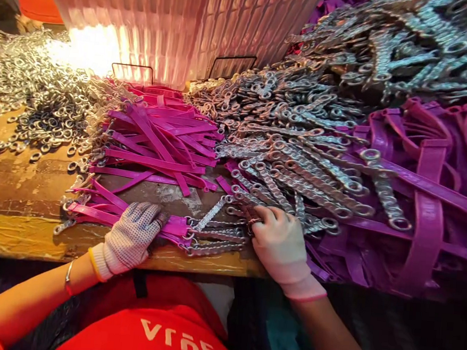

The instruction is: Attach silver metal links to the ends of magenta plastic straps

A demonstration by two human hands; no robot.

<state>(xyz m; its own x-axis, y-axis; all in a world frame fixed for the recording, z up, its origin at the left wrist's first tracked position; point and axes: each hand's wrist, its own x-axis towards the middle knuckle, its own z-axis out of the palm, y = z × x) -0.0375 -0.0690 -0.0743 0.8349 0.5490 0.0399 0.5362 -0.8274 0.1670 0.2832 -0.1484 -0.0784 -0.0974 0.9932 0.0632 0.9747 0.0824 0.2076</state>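
My left hand, in a white dotted glove, is closed round a few purple straps near the table's front edge. Metal rings join the straps' right ends to silver chains, which stretch across to my right hand. White-gloved, my right hand has its fingers curled at the far ends of those chains; its fingertips are partly hidden. Small silver clasps hang on the straps' left ends. Just beyond lies a pile of magenta straps.
Loose metal rings and clasps are heaped at the left. Silver chain pieces pile up behind and right of my hands, beside a large heap of purple straps. Translucent ribbed plastic stands at the back; thin wire handles are before it.
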